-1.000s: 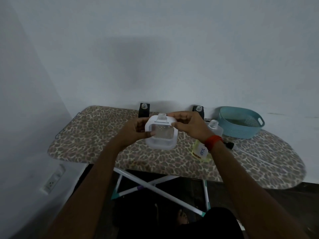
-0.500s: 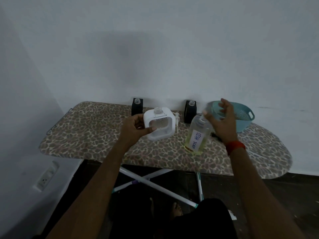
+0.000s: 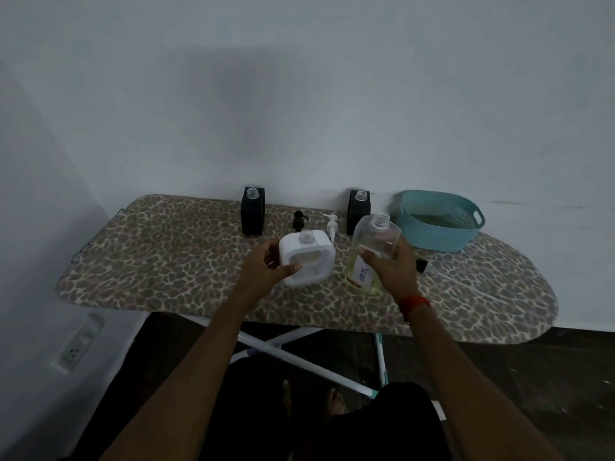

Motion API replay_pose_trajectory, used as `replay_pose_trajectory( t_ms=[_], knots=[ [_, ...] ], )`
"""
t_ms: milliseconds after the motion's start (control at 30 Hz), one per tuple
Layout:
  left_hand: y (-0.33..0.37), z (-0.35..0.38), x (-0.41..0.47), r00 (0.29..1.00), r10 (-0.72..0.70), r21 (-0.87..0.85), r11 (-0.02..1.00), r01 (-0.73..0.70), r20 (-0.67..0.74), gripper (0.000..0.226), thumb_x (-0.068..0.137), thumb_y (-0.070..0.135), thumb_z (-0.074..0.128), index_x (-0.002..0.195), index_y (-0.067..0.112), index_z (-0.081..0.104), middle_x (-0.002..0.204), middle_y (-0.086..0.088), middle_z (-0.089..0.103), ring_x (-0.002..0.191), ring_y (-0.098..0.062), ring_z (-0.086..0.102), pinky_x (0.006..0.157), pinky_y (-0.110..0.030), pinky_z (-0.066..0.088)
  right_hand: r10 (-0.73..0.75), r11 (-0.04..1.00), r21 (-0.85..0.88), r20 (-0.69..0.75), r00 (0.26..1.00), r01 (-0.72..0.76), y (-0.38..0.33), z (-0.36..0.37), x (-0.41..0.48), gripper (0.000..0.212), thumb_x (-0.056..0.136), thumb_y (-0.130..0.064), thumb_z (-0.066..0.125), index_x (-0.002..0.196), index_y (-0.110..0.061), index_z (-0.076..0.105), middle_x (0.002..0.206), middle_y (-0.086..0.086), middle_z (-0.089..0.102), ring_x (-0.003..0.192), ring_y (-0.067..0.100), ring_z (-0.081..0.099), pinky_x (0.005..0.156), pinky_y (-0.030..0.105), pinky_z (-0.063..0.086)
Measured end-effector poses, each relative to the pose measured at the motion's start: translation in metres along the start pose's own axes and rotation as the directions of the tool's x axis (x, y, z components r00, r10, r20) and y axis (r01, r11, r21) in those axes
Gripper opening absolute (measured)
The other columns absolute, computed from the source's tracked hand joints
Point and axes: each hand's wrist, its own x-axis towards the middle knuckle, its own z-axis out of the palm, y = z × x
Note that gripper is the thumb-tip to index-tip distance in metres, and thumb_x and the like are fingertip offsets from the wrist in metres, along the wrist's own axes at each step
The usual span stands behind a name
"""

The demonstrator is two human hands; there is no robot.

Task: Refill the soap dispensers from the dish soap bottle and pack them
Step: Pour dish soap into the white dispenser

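Over board (image 3: 166,261), dispenser (image 3: 307,261) (left hand (image 3: 263,271)), bottle (image 3: 376,241), right hand (image 3: 396,271)

Three soap dispensers are on one ironing board (image 3: 166,254): two are black, the left black dispenser (image 3: 253,211) and the right black dispenser (image 3: 358,211), and one is the white dispenser (image 3: 307,261). There is one dish soap bottle (image 3: 374,236) and one teal basket (image 3: 439,227). Three loose pump heads lie there: one black pump (image 3: 299,219), one white pump (image 3: 331,226) and one dark pump with a tube (image 3: 422,265). Two hands show, the left hand (image 3: 263,271) and the right hand (image 3: 396,276), with one red wristband (image 3: 414,302). Below are two bare feet, a left foot (image 3: 287,390) and a right foot (image 3: 334,399), and one wall socket (image 3: 78,347).
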Motion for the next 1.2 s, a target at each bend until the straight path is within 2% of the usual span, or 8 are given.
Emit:
replay_pose_trajectory(
  t_ms=[233, 400, 500, 633, 833, 967, 1067, 1200],
  knots=[
    [-0.030, -0.003, 0.012, 0.994, -0.028, 0.008, 1.000, 0.028, 0.108, 0.052, 0.088, 0.010, 0.069, 0.137, 0.017, 0.051, 0.125, 0.003, 0.063, 0.110, -0.002, 0.063, 0.092, -0.029, 0.054, -0.111, 0.977, -0.168, 0.126, 0.986, 0.131, -0.037, -0.014, 0.028, 0.068, 0.075, -0.040, 0.086, 0.131, -0.013, 0.056, 0.124, 0.003, 0.068, 0.114, 0.017, 0.066, 0.095, 0.039, 0.056],
    [-0.039, -0.004, 0.006, 0.987, -0.061, -0.060, 0.996, 0.070, 0.148, 0.049, 0.091, 0.007, 0.064, 0.137, 0.019, 0.050, 0.123, 0.010, 0.063, 0.111, -0.002, 0.063, 0.086, -0.019, 0.053, -0.117, 0.919, -0.323, 0.326, 0.938, 0.226, -0.050, -0.014, 0.046, 0.069, 0.073, -0.039, 0.084, 0.127, -0.010, 0.053, 0.111, -0.011, 0.066, 0.098, -0.005, 0.065, 0.083, 0.018, 0.055],
    [-0.044, -0.004, 0.005, 0.988, -0.071, -0.082, 0.993, 0.082, 0.136, 0.045, 0.091, 0.008, 0.064, 0.135, 0.014, 0.053, 0.121, 0.007, 0.066, 0.109, -0.005, 0.064, 0.085, -0.021, 0.053, -0.094, 0.887, -0.382, 0.401, 0.911, 0.259, -0.053, -0.012, 0.049, 0.062, 0.074, -0.038, 0.086, 0.119, -0.013, 0.052, 0.111, -0.006, 0.066, 0.097, 0.007, 0.066, 0.084, 0.029, 0.055],
    [-0.041, -0.009, 0.005, 0.986, -0.089, -0.174, 0.978, 0.113, 0.139, 0.037, 0.093, 0.013, 0.063, 0.127, 0.026, 0.059, 0.122, 0.003, 0.067, 0.115, -0.016, 0.063, 0.095, -0.034, 0.053, -0.058, 0.869, -0.403, 0.494, 0.868, 0.287, -0.056, -0.011, 0.051, 0.056, 0.077, -0.027, 0.087, 0.120, -0.025, 0.052, 0.115, -0.016, 0.064, 0.104, -0.005, 0.062, 0.091, 0.035, 0.054],
    [-0.018, -0.009, 0.004, 0.979, -0.039, -0.237, 0.968, 0.087, 0.199, 0.038, 0.091, 0.018, 0.065, 0.128, 0.022, 0.059, 0.126, -0.004, 0.066, 0.118, -0.022, 0.062, 0.097, -0.041, 0.051, -0.028, 0.879, -0.374, 0.579, 0.815, 0.296, -0.065, -0.012, 0.052, 0.078, 0.065, -0.053, 0.088, 0.130, -0.026, 0.054, 0.124, -0.005, 0.068, 0.114, 0.018, 0.066, 0.095, 0.051, 0.056],
    [0.021, -0.016, 0.005, 0.991, 0.007, -0.305, 0.952, 0.035, 0.135, 0.033, 0.081, 0.034, 0.069, 0.114, 0.027, 0.067, 0.114, 0.001, 0.072, 0.110, -0.020, 0.066, 0.091, -0.035, 0.054, -0.005, 0.858, -0.407, 0.603, 0.798, 0.312, -0.081, -0.017, 0.055, 0.045, 0.075, -0.021, 0.089, 0.100, -0.035, 0.054, 0.092, -0.037, 0.066, 0.084, -0.014, 0.063, 0.075, 0.012, 0.053],
    [0.036, -0.025, 0.007, 0.987, 0.056, -0.308, 0.951, -0.007, 0.152, 0.031, 0.087, 0.023, 0.062, 0.118, 0.024, 0.064, 0.116, 0.001, 0.071, 0.112, -0.018, 0.065, 0.093, -0.032, 0.054, -0.033, 0.838, -0.403, 0.635, 0.772, 0.368, -0.103, -0.020, 0.055, 0.050, 0.076, -0.011, 0.086, 0.092, -0.038, 0.047, 0.077, -0.043, 0.059, 0.073, -0.017, 0.058, 0.066, 0.004, 0.044],
    [0.047, -0.031, 0.006, 0.982, 0.063, -0.302, 0.953, -0.006, 0.180, 0.036, 0.087, 0.022, 0.060, 0.123, 0.019, 0.062, 0.120, -0.003, 0.068, 0.112, -0.018, 0.064, 0.093, -0.031, 0.053, -0.037, 0.784, -0.433, 0.682, 0.730, 0.444, -0.124, -0.023, 0.058, 0.056, 0.068, -0.045, 0.087, 0.110, -0.023, 0.057, 0.097, -0.015, 0.065, 0.083, 0.007, 0.061, 0.072, 0.030, 0.052]
  ],
)
